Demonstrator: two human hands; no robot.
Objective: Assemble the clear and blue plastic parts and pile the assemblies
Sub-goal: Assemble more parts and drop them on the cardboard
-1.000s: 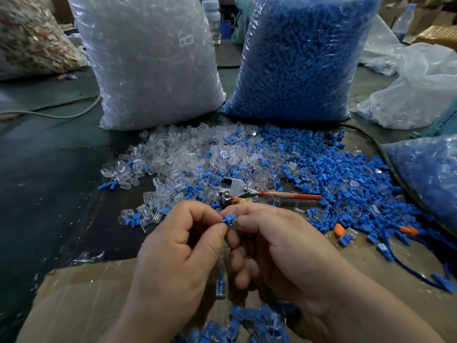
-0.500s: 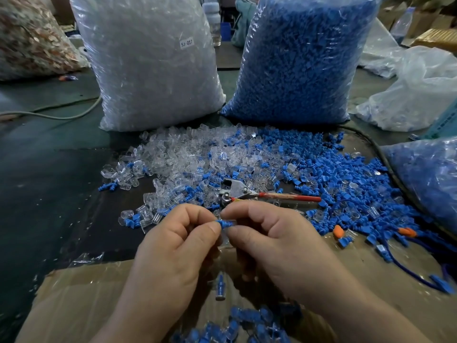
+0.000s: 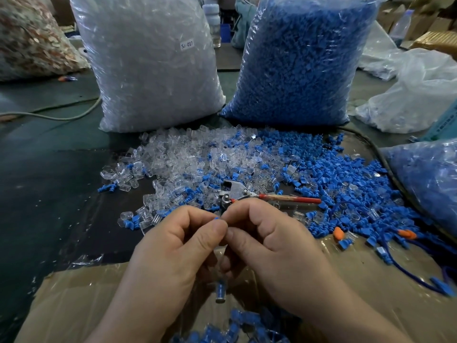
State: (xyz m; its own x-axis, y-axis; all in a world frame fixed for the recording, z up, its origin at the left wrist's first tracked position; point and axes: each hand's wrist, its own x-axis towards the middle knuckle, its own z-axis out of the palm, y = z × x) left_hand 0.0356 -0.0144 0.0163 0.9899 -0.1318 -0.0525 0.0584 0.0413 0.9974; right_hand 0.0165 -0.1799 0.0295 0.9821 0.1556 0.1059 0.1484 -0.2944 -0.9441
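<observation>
Clear parts point(image 3: 173, 157) lie loose on the dark tabletop point(image 3: 44, 189), which shows from the left edge up to the heap's ragged left rim. A tall bag of clear pieces point(image 3: 148, 65) stands just behind them. Nearer, the left hand point(image 3: 173, 258), fingers curled, pinches a blue part point(image 3: 216, 219) between thumb and forefinger; only its tip shows. The right hand point(image 3: 274, 251), also curled, touches the left and pinches the same piece. Both hang over the cardboard point(image 3: 74, 298), whose far edge crosses under them. Below the hands one assembly point(image 3: 220, 290) shows upright, and a pile of assemblies point(image 3: 237, 325) sits at the near edge. Just beyond the knuckles lies a red-handled cutter point(image 3: 247, 194). Blue parts point(image 3: 333, 184) spread rightward to a dark cable point(image 3: 372, 144) and a filled bag point(image 3: 430, 179) at the right edge. A tall bag of blue pieces point(image 3: 301, 58) stands behind them.
</observation>
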